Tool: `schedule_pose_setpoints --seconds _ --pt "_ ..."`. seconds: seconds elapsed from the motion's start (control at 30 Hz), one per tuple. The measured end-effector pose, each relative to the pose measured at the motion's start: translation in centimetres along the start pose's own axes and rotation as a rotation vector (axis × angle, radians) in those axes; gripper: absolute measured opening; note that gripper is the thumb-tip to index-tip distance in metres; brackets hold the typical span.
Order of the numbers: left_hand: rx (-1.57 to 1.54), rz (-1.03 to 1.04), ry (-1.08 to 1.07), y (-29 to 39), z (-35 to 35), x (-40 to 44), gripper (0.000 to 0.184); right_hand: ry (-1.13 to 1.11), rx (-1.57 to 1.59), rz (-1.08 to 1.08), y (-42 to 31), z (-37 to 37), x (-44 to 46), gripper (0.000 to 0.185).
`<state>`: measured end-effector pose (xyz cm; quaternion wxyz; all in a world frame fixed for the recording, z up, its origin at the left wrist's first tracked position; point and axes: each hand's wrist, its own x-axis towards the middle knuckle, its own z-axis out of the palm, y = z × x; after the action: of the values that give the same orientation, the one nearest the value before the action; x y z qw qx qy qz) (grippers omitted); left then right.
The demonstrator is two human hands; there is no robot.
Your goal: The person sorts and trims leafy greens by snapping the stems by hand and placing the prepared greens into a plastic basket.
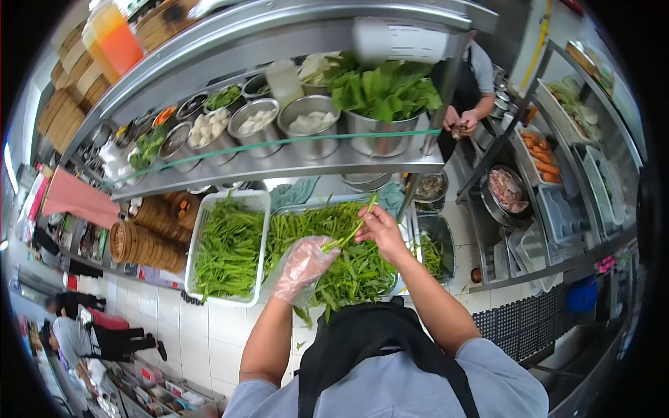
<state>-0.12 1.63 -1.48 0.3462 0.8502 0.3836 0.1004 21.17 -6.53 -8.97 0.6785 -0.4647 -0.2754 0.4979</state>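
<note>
My left hand (304,268), in a clear plastic glove, is closed round the lower ends of some green stems (338,244). Thumb and fingers of my right hand (378,226), which is bare, pinch the same stems farther up. Both hands are above a wide tray heaped with leafy greens (355,279). Left of them stands a white basket (266,223) full of cut green stems (226,251).
Above the greens runs a steel shelf (279,167) with metal pots of vegetables. Bamboo steamers (136,244) stand at the left. A rack (516,274) at the right holds carrots (542,157) and meat. A co-worker's hands (463,124) are beyond the shelf.
</note>
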Motion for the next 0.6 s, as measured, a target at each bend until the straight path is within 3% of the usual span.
schedule_pose_setpoints --seconds 0.03,0.23,0.4,0.57,0.6 --pt "0.091 0.067 0.078 -1.3 1.6 0.5 0.045 0.023 -0.003 -0.025 0.1 -0.1 0.0 0.022" --pt "0.123 0.223 -0.038 1.0 1.7 0.7 0.045 -0.010 0.077 -0.028 -0.2 -1.3 -0.9 0.021" --pt "0.066 -0.020 -0.231 2.7 1.2 1.7 0.042 0.082 0.200 -0.035 0.5 -3.1 -1.0 0.018" --pt "0.173 0.125 -0.133 5.5 1.5 2.2 0.037 0.064 0.227 0.007 -0.1 -3.5 -1.7 0.023" --pt "0.072 0.089 -0.152 5.9 1.7 2.6 0.034 -0.042 0.060 -0.010 0.2 -3.4 -2.0 0.024"
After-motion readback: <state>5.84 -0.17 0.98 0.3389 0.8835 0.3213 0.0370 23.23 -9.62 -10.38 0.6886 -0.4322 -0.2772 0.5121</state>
